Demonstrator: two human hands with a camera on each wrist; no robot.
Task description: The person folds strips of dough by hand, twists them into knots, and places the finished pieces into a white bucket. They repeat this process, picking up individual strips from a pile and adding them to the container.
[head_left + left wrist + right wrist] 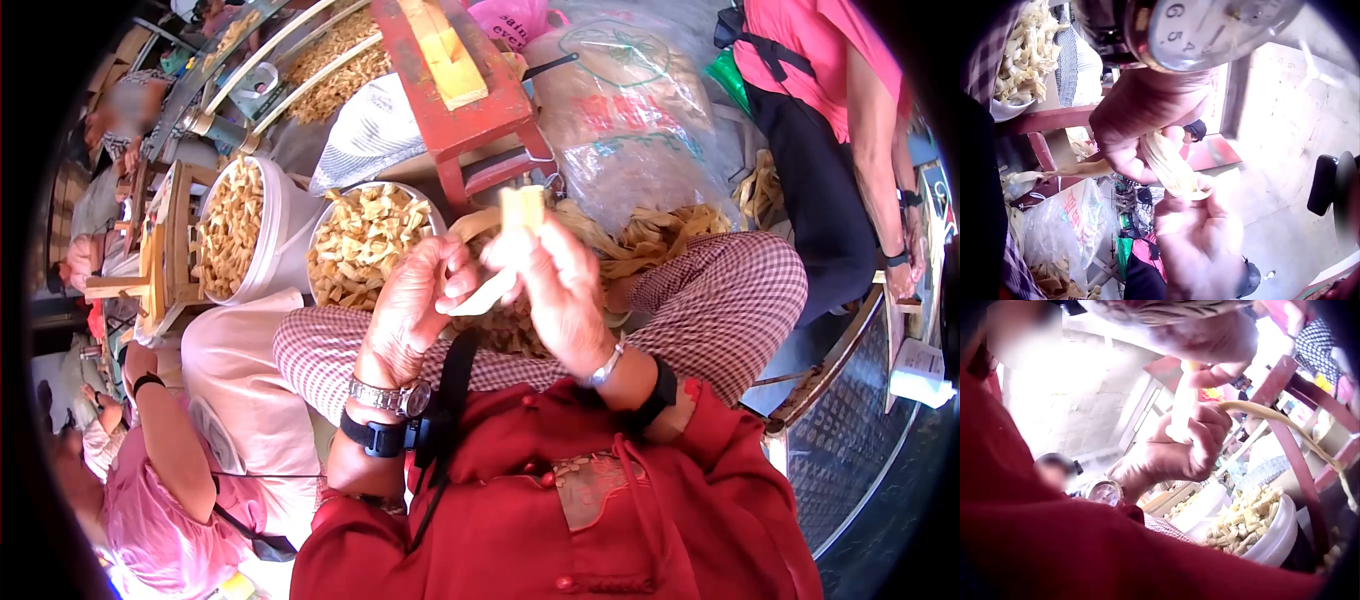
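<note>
Between my two hands is a soft, pale yellow strip [487, 294], with a thicker folded part [522, 208] standing up above the right fingers. My left hand [408, 300], wearing a round watch, grips the strip in curled fingers. My right hand [565, 300] pinches it between thumb and fingers. In the left wrist view the strip [1172, 165] spans from the left fist to the right fingertips. A long, narrow tail [1294, 427] trails away from the left hand in the right wrist view.
Two white buckets, one nearer [430, 205] and one farther left [285, 235], hold small folded yellowish pieces. A red stool [440, 110] stands ahead, bearing a yellow block [455, 75]. Clear plastic bags [630, 130] lie right of it, near loose strips [670, 235]. People sit on both sides.
</note>
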